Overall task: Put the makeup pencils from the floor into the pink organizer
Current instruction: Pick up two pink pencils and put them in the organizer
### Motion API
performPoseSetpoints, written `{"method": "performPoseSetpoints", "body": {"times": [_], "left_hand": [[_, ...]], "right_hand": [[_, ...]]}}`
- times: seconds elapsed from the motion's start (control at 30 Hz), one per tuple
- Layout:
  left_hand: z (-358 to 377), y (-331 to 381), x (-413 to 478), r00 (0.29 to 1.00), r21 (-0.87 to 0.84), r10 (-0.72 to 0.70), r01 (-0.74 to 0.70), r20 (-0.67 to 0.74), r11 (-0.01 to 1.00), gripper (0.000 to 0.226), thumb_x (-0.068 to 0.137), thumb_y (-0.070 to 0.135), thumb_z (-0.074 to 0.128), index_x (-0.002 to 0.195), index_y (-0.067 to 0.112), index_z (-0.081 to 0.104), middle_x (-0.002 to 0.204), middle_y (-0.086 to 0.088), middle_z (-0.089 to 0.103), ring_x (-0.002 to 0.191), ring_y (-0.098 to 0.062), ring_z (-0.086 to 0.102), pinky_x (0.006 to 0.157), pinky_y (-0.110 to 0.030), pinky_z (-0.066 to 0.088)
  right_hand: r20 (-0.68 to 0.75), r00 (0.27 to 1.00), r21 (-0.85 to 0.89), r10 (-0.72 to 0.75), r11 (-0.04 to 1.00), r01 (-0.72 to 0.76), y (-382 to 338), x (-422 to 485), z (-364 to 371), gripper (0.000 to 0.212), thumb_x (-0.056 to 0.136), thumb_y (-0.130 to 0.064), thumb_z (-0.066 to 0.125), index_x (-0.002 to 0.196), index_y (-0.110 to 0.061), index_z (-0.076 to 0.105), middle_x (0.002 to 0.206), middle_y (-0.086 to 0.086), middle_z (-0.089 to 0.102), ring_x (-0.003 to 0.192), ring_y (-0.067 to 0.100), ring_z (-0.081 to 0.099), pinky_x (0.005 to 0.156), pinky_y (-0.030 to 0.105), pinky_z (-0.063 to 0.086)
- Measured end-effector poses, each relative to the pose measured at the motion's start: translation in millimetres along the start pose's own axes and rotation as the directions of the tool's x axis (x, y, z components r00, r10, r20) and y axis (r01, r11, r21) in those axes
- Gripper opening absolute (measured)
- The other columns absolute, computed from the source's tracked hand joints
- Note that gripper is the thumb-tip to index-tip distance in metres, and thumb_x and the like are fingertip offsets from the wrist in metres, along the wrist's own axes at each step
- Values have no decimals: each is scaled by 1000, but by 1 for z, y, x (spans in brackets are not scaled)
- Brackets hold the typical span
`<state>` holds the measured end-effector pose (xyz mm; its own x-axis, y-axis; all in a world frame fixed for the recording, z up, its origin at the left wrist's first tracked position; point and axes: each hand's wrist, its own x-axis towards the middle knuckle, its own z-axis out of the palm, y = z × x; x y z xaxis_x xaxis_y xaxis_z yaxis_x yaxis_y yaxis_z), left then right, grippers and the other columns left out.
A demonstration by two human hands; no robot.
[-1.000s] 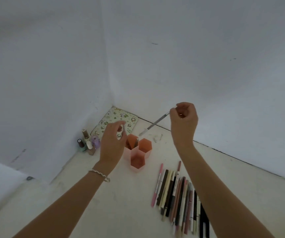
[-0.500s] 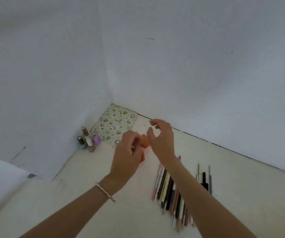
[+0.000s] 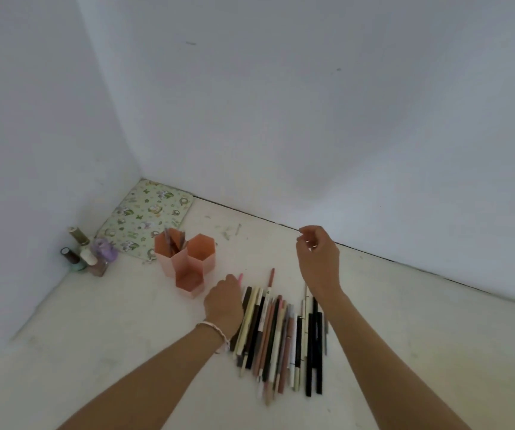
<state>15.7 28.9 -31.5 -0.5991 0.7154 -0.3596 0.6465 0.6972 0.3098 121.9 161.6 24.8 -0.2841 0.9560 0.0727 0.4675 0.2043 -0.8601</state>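
While the left hand [image 3: 223,301] reaches down at the left edge of the row of makeup pencils [image 3: 278,333] on the floor [image 3: 110,336], its fingers curl around a pink pencil [image 3: 240,277] whose tip pokes out past the knuckles; I cannot tell how firmly it is gripped. A white beaded bracelet [image 3: 216,332] sits on that wrist. The right hand [image 3: 318,259] hangs above the far end of the row, fingers loosely curled with thumb and forefinger near each other, holding nothing I can see. The pencils lie side by side, touching, in black, brown, cream and pink. Just beyond them to the left stands the pink organizer [image 3: 185,259], three hexagonal cups joined together; the tall back-left cup already holds a few pencils. Behind it a patterned pouch [image 3: 147,217] lies in the corner, with small nail polish bottles [image 3: 87,256] beside the wall.
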Motion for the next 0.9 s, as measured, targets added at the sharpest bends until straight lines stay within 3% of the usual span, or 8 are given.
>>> {"method": "performPoseSetpoints", "body": {"times": [0.1, 0.2, 0.33, 0.5, 0.6, 0.7, 0.8, 0.9], "left_hand": [[-15, 4, 3, 997, -108, 67, -70, -35, 992, 20, 98, 12, 47, 118, 9, 46, 109, -8, 62, 96, -25, 65, 79, -35, 55], [-44, 9, 6, 964, -325, 180, -236, -194, 916, 39, 90, 9, 58, 127, 12, 45, 93, -4, 59, 79, -19, 63, 74, -38, 56], [-80, 10, 1, 907, -473, 216, -378, -362, 795, 74, 87, 9, 63, 148, 30, 27, 77, 3, 53, 62, -8, 54, 63, -22, 55], [-98, 0, -6, 879, -495, 159, -394, -450, 775, 74, 86, 10, 65, 147, 35, 31, 82, 6, 54, 70, -12, 60, 72, -28, 56], [-112, -14, -7, 875, -591, 100, -400, -473, 700, 71, 88, 6, 66, 146, 34, 34, 95, 10, 56, 78, -11, 67, 67, -24, 60], [-135, -32, -4, 804, -625, -1, -462, -595, 629, 66, 88, 2, 66, 140, 32, 40, 94, 11, 59, 76, -7, 67, 57, -20, 58], [-159, -52, -4, 691, -634, -153, -522, -707, 571, 60, 88, 3, 64, 135, 32, 41, 92, 9, 62, 75, -8, 68, 60, -19, 57], [-171, -69, -3, 598, -610, -233, -568, -767, 552, 58, 87, 5, 63, 134, 31, 39, 93, 10, 62, 80, -12, 68, 64, -14, 55]], "right_hand": [[127, 987, -163, 102, 983, -80, 20, 2, 8, 19, 88, -13, 53, 105, -20, 59, 80, -7, 61, 64, 8, 56, 58, 22, 41], [270, 934, -400, 234, 910, -112, 33, -1, 25, 21, 90, -15, 53, 110, -9, 55, 82, 2, 62, 69, 19, 60, 59, 26, 41], [361, 893, -606, 269, 796, 5, 38, -13, 56, 21, 96, -18, 48, 112, -6, 44, 97, 11, 64, 89, 29, 63, 76, 40, 54], [417, 882, -653, 219, 747, 124, 36, -12, 73, 20, 95, -3, 40, 114, -5, 45, 102, 14, 65, 93, 28, 61, 81, 39, 54], [356, 926, -564, 126, 819, 105, 17, 4, 67, 16, 93, -3, 42, 107, -2, 49, 94, 16, 65, 90, 31, 62, 76, 42, 53], [112, 989, -392, -98, 910, 135, -16, 30, 50, 16, 91, -7, 49, 106, -3, 54, 83, 13, 64, 81, 30, 60, 69, 38, 49], [-148, 963, -93, -225, 973, 213, -56, 42, 28, 18, 91, -11, 54, 109, -10, 55, 81, 6, 63, 78, 24, 59, 70, 31, 45], [-301, 926, 208, -229, 932, 298, -92, 38, 14, 17, 91, -13, 53, 108, -16, 55, 78, -3, 60, 74, 8, 57, 70, 20, 46]]}}
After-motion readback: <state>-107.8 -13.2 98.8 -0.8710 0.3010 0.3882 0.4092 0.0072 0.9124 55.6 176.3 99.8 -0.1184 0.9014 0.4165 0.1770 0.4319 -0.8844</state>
